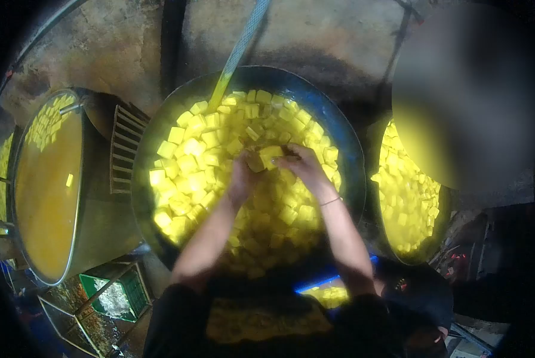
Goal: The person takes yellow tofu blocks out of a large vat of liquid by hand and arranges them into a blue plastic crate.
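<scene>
Yellow blocks (190, 164) fill a large round dark vat (351, 155) in the middle of the head view, lying in yellowish liquid. Over its centre, my right hand (303, 164) has its fingers on a yellow block (271, 156). My left hand (242, 178) is just left of that block, its fingers bent around a darker block-like piece (254, 161) that is partly hidden. A thin band circles my right wrist. Past my hands, a pale braided hose (239, 53) runs down into the vat.
A tall metal drum (79, 197) of orange liquid and blocks stands left, beside a slatted rack (127, 149). Another vat of blocks (408, 197) is at right, partly behind a large blurred round shape (470, 95). A green crate (139, 295) with white contents sits lower left.
</scene>
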### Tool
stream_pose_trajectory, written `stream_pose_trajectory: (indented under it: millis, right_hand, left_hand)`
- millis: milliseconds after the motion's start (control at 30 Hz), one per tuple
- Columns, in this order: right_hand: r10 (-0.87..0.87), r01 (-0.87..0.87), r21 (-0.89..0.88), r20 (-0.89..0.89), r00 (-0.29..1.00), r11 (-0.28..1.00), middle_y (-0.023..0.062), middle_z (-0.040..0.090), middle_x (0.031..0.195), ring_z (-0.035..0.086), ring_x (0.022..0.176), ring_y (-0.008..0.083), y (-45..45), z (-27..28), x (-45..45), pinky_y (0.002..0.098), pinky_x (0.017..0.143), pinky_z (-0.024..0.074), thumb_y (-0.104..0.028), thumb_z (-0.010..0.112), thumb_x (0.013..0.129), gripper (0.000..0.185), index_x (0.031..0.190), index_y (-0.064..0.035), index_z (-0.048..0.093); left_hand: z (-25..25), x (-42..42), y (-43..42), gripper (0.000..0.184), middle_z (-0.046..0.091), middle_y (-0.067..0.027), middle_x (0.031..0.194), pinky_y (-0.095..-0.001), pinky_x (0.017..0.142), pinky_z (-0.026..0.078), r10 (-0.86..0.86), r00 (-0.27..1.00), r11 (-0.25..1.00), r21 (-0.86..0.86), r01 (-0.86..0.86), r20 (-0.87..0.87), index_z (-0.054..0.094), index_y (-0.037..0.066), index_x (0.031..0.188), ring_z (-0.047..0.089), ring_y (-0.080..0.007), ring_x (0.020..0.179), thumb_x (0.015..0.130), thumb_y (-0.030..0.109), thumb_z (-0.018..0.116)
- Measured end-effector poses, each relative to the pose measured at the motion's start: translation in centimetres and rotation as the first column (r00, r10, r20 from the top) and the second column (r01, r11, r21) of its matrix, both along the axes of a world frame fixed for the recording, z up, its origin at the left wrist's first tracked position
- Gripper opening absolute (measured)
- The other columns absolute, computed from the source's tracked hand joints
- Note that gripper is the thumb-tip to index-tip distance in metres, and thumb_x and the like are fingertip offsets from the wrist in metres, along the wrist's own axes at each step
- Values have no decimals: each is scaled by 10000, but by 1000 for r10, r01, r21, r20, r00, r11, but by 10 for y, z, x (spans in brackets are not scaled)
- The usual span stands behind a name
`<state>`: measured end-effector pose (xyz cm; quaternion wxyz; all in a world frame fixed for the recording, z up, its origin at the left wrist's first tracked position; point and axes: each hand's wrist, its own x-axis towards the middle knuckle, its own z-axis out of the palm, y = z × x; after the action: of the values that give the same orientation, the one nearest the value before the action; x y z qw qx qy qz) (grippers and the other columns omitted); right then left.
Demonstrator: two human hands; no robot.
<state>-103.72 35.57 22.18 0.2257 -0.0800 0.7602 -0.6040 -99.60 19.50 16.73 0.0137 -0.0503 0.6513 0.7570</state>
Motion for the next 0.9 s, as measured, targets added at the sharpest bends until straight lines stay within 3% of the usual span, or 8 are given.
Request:
stream_pose_trajectory:
  millis: [67, 267, 500, 567, 600, 767, 833, 900]
  right_hand:
    - [17, -13, 41, -102, 995, 999, 53, 642, 978, 593, 896, 106, -11, -11, 7, 226, 764, 471, -121, 719, 814, 354, 1113, 32, 607]
    - [-43, 74, 135, -218, 975, 988, 69, 612, 1030, 562, 896, 122, -31, 7, 24, 266, 765, 468, -121, 738, 799, 418, 1159, 20, 580]
    - [239, -68, 396, -401, 884, 916, 244, 555, 1239, 563, 1105, 369, -63, -14, 2, 411, 941, 425, -564, 454, 916, 676, 1260, 12, 535]
    - [-55, 61, 158, -38, 998, 986, 276, 605, 1124, 585, 1073, 351, -77, 15, -8, 401, 930, 432, -556, 467, 911, 651, 1168, 28, 597]
    - [-63, 86, 344, -77, 995, 935, 278, 637, 1027, 604, 1047, 315, -83, -7, -24, 400, 906, 445, -524, 481, 906, 607, 1069, 40, 636]
    - [198, -9, 662, -211, 957, 750, 144, 660, 1055, 619, 1013, 190, -122, -105, -41, 311, 782, 516, -189, 623, 883, 386, 1195, 32, 569]
    - [-54, 60, -33, 164, 985, 998, 151, 639, 1115, 615, 1029, 208, -109, -111, -28, 285, 796, 525, -49, 593, 873, 442, 1296, 17, 481]
    - [-13, 36, -217, 106, 994, 976, 147, 611, 1171, 616, 1024, 211, -101, -62, 0, 309, 806, 536, 8, 556, 877, 489, 1347, -5, 420]
  left_hand:
    - [-16, -16, 13, 353, 578, -134, 1104, -396, 910, 475, -7, 917, 522, 783, -337, 399, 494, 5, 1141, 575, -267, 990, 933, 271, 389]
    - [-35, -12, 29, 363, 556, -130, 1060, -420, 878, 481, 108, 898, 409, 804, -431, 426, 489, 48, 1131, 551, -254, 1005, 928, 322, 364]
    - [-18, 1, 5, 390, 566, -85, 1093, -408, 918, 434, 106, 925, 122, 919, -376, 365, 529, 102, 1136, 533, -252, 1056, 913, 386, 382]
    - [-17, 8, -21, 406, 558, -102, 1090, -432, 918, 432, 137, 945, 195, 927, -320, 297, 522, 84, 1146, 526, -263, 1061, 910, 386, 391]
    - [-25, 5, -35, 402, 553, -107, 1105, -446, 925, 424, 296, 930, 503, 792, -345, 217, 519, 73, 1146, 519, -268, 1072, 912, 373, 388]
    - [1, 23, -95, 384, 590, -89, 1084, -385, 798, 496, 419, 908, 768, 541, -343, -20, 504, 59, 1156, 589, -250, 953, 823, 201, 631]
    - [6, 31, -111, 479, 626, -57, 1031, -336, 718, 527, 486, 861, 867, -47, -497, -152, 497, 67, 1162, 634, -226, 845, 751, 127, 736]
    - [6, 40, -115, 396, 640, -70, 999, -331, 723, 522, 463, 869, 726, -488, -485, -176, 535, 81, 1112, 636, -235, 831, 766, 137, 720]
